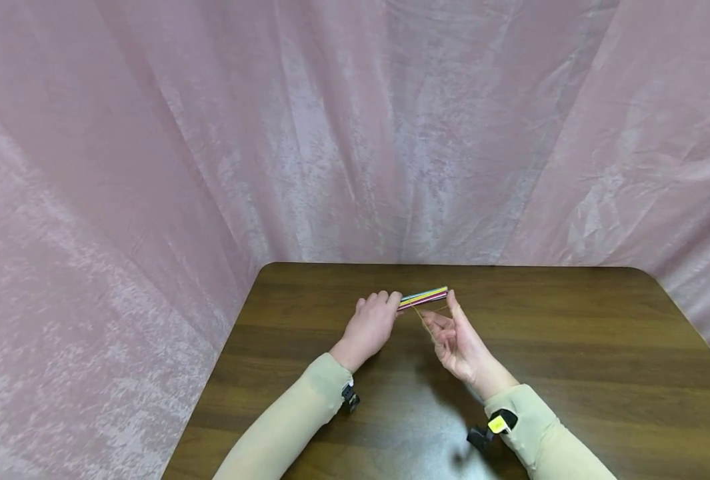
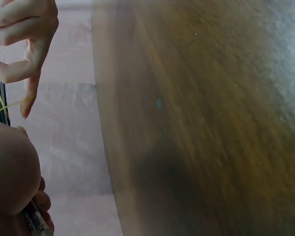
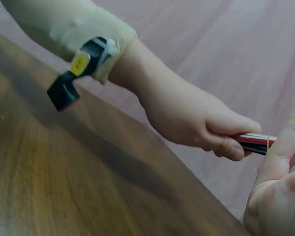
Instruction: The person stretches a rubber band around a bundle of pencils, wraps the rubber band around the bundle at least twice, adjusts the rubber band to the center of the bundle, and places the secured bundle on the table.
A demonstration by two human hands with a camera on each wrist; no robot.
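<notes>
A bundle of thin coloured pencils (image 1: pixel 425 297) in yellow, blue and magenta is held above the table by my left hand (image 1: pixel 371 325), whose fingers wrap round its left part. Printed lettering shows on the pencil ends (image 2: pixel 37 222) below that hand in the left wrist view. A yellow rubber band (image 1: pixel 418 315) goes round the bundle and stretches out to my right hand (image 1: pixel 459 347). Fingers of the right hand hook the band (image 2: pixel 11 105) and pull it taut, with the thumb raised near the bundle's right end.
Both hands are over the far half of a brown wooden table (image 1: pixel 571 333) with rounded corners. Pink velvet curtains (image 1: pixel 343 133) hang behind it and along its sides. Each sleeve carries a small black camera mount (image 1: pixel 350 396) at the wrist.
</notes>
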